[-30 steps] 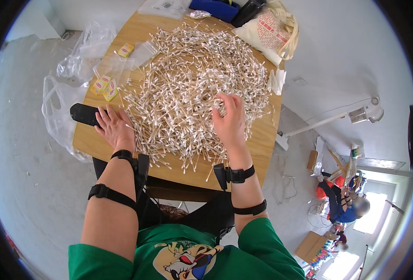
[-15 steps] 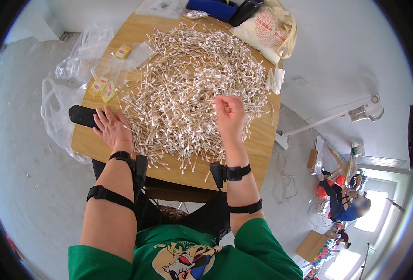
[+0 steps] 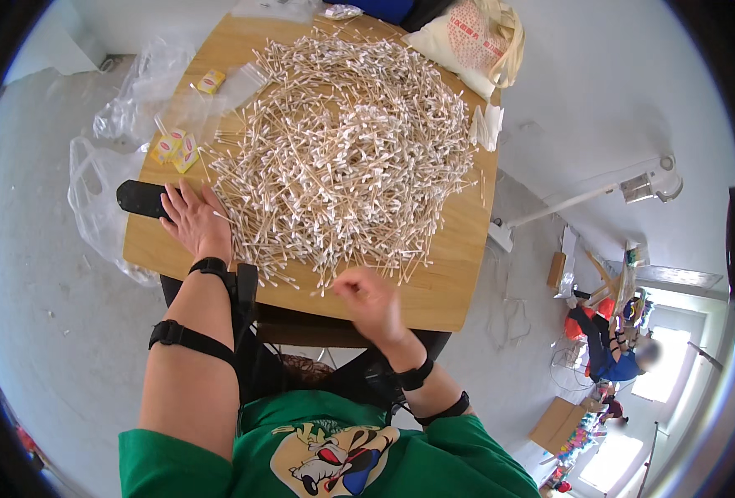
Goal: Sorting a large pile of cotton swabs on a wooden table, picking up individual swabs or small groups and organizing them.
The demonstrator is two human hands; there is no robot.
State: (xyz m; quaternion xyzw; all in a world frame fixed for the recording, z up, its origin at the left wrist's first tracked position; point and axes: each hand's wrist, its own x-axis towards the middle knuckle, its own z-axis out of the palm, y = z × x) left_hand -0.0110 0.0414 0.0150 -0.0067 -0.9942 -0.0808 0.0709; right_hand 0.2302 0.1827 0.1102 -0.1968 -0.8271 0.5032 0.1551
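A wide heap of cotton swabs (image 3: 351,158) with thin wooden sticks and white tips covers the middle of the wooden table. At the heap's left edge my left hand (image 3: 195,220) lies flat, fingers spread, with its fingertips by a flat black rounded-end object (image 3: 141,199). One swab's white tip rests by the side of that hand. Near the table's front edge is my right hand (image 3: 372,303), its fingers closed in a pinch and slightly blurred. Swab tips show close to its fingertips, but I cannot make out what it holds.
Small yellow boxes (image 3: 187,154) and clear plastic bags (image 3: 192,116) lie on the table's left side. A cream cloth bag (image 3: 459,41) sits at the far right, near white paper (image 3: 487,127). Beside the table hangs a plastic bag (image 3: 94,191). A person (image 3: 625,357) sits far right.
My right hand has come from above the heap toward me and slightly left, down to the table's front edge. My left hand has stayed flat beside the black object.
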